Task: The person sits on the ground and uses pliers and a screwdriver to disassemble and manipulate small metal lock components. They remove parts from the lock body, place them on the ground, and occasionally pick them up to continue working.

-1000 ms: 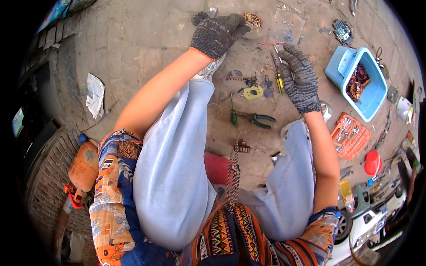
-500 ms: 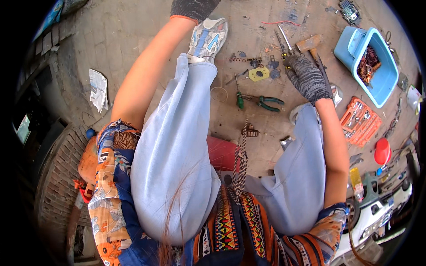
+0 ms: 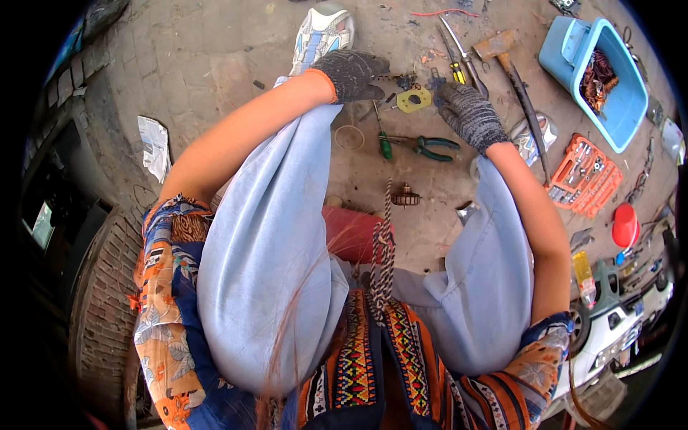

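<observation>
My left hand, in a dark grey knit glove with an orange cuff, reaches over the ground beside my shoe, thumb and fingers apart. Small dark parts lie just past its fingertips. My right hand, gloved in grey, is also open, its fingers stretched toward a yellow plate with a hole in it. Nothing shows in either hand. Between and nearer than the hands lie a green-handled screwdriver and green-handled pliers. Beyond the right hand are a yellow-and-black screwdriver and a long metal tool.
A hammer lies across my right shoe. Farther right stand a blue bin with copper-coloured scrap and an orange socket set. A motor rotor lies between my legs, near a red seat-like object.
My left hand has come nearer and to the right, toward the small parts. My right hand has moved left, off the tool handles and away from the hammer. The view has shifted slightly.
</observation>
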{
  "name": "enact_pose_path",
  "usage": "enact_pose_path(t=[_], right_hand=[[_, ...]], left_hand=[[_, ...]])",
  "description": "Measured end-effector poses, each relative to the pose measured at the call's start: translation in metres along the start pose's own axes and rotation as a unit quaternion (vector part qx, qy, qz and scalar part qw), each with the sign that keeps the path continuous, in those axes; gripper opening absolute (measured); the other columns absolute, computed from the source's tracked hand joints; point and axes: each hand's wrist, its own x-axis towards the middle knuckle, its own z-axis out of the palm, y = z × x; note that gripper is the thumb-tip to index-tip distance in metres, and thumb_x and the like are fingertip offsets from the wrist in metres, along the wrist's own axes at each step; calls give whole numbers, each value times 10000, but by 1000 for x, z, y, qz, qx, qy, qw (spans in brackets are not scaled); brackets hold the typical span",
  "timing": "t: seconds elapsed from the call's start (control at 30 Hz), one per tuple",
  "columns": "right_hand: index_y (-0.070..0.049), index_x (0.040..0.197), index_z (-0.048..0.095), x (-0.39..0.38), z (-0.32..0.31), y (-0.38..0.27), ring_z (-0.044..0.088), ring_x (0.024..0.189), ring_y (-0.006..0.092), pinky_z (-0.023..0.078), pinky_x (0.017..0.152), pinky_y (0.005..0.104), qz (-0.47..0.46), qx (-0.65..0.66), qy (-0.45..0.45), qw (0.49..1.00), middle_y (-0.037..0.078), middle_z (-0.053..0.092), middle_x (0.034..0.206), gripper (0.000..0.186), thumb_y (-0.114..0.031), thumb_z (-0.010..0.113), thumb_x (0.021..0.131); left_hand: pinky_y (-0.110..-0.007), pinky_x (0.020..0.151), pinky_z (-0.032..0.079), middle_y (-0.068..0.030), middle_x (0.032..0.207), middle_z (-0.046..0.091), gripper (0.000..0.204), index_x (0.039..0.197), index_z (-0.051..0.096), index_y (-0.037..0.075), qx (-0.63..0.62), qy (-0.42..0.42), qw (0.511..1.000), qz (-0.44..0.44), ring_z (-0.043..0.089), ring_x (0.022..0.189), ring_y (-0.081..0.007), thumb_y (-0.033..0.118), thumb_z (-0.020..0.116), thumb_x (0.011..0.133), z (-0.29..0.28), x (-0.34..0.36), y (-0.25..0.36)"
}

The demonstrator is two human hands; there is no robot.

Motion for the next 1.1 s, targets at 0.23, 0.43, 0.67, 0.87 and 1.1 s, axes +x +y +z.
enact_pose_path(t=[0.23,0.43,0.67,0.87,1.1], right_hand=[[-87,1348,416,23,-4,-34,481,1189,330,389,1010,383,37,58,40,997,179,493,1293,655,-329,674,797],[-43,1298,462,16,-26,-27,601,986,221,479,857,321,44,295,37,954,141,613,1074,620,-374,685,823],[-13,1198,503,2,-67,-27,623,773,131,503,636,252,83,565,53,819,53,635,877,405,-254,623,896],[-10,1282,446,20,-45,-32,656,828,140,519,615,239,43,590,103,800,102,645,1078,460,-248,590,915],[-22,1256,484,37,-27,-35,656,744,145,516,587,256,190,577,115,786,105,657,1028,380,-244,517,950]], left_hand=[[-381,845,472,-137,1108,623,365,1192,588,92,-130,-36,991,2,602,971,-293,304,541,898,12,17,1],[-314,797,486,-54,1081,640,291,1174,604,99,-388,-9,921,25,599,904,-153,249,528,936,-27,-5,9],[-282,837,477,-47,1047,654,274,1151,626,94,-349,49,935,-26,596,918,-126,223,562,918,-60,-26,-6],[-339,812,491,-84,1026,671,238,1101,648,75,-190,247,950,-26,637,885,-211,178,574,900,-40,-34,-29],[-361,825,489,-107,1024,669,249,1084,647,58,-137,211,968,-17,635,908,-245,200,579,890,-30,-31,-37]])
